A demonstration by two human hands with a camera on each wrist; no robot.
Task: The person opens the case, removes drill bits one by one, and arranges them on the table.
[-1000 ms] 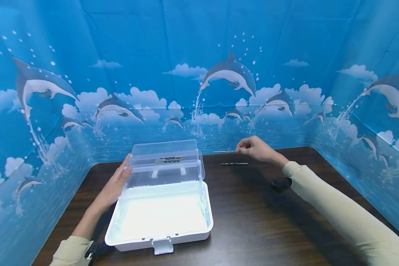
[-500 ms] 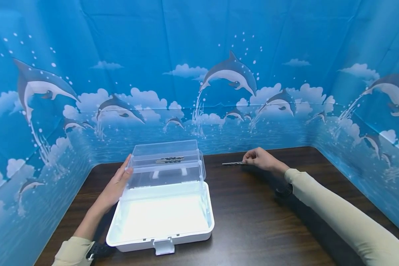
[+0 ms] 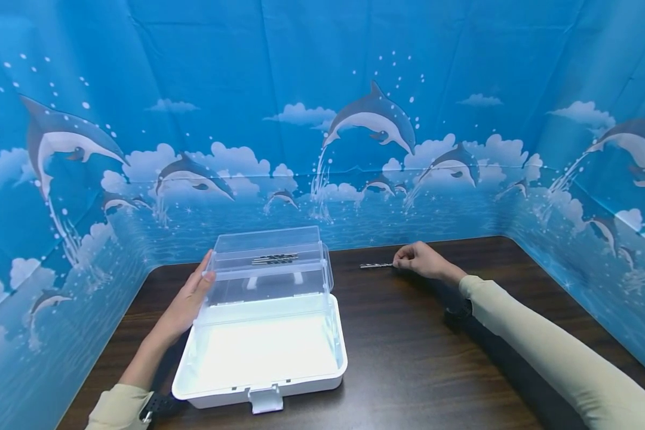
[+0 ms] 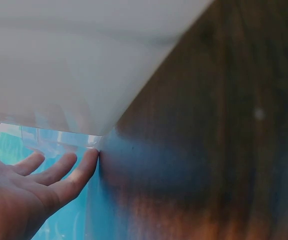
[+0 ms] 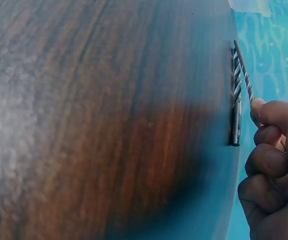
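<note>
My right hand (image 3: 421, 261) is low over the far part of the table, pinching the end of a thin drill bit (image 5: 245, 70) between thumb and forefinger. A thicker drill bit (image 5: 236, 107) lies on the table close beside it; in the head view the two overlap. To the left stands a white storage box (image 3: 263, 391) with its clear lid (image 3: 266, 239) raised. My left hand (image 3: 188, 298) holds the lid assembly's left edge, thumb in front and fingers behind. In the left wrist view its fingers (image 4: 66, 172) reach along the clear plastic.
Several more drill bits (image 3: 274, 259) lie in the clear upper tray of the box. A latch (image 3: 266, 399) hangs from the box's front. A blue dolphin-print curtain (image 3: 322, 119) borders the dark wooden table (image 3: 408, 358) at the back and sides.
My right hand has come down and slightly right, bringing the thin drill bit beside the thicker one on the table. My left hand stays at the box lid.
</note>
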